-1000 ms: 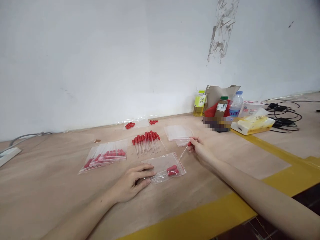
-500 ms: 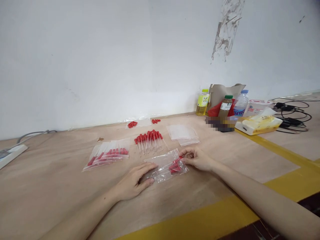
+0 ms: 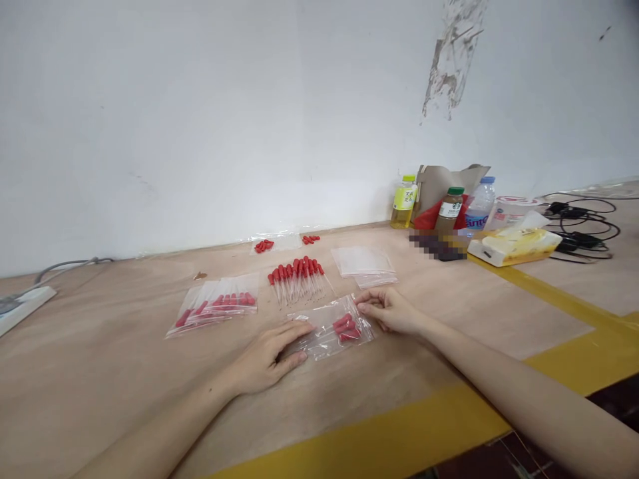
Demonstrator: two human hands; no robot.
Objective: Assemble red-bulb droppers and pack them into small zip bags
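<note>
A clear zip bag (image 3: pixel 319 342) lies flat in front of me, holding a few droppers with red rubber bulbs (image 3: pixel 347 327). My left hand (image 3: pixel 272 352) rests on its left end, fingers stretched out and thumb apart. At the bag's upper right corner, my right hand (image 3: pixel 383 309) pinches the plastic edge between thumb and fingers. Just behind the bag is a fanned row of loose droppers (image 3: pixel 297 276) with clear stems. Filled zip bags (image 3: pixel 217 306) overlap in a pile to the left, and a stack of flat zip bags (image 3: pixel 364 265) sits behind my right hand.
Loose red bulbs (image 3: pixel 264 246) lie near the wall on clear plastic. At the back right are a yellow-capped bottle (image 3: pixel 403 203), a green-capped bottle (image 3: pixel 450 209), a water bottle (image 3: pixel 480 203), a tissue pack (image 3: pixel 514 247) and black cables (image 3: pixel 582 229). A power strip (image 3: pixel 24 309) is far left.
The red bulbs in the bag have shifted slightly left, away from its right edge. My right hand has moved up a little to the bag's corner. My left hand has stayed in place.
</note>
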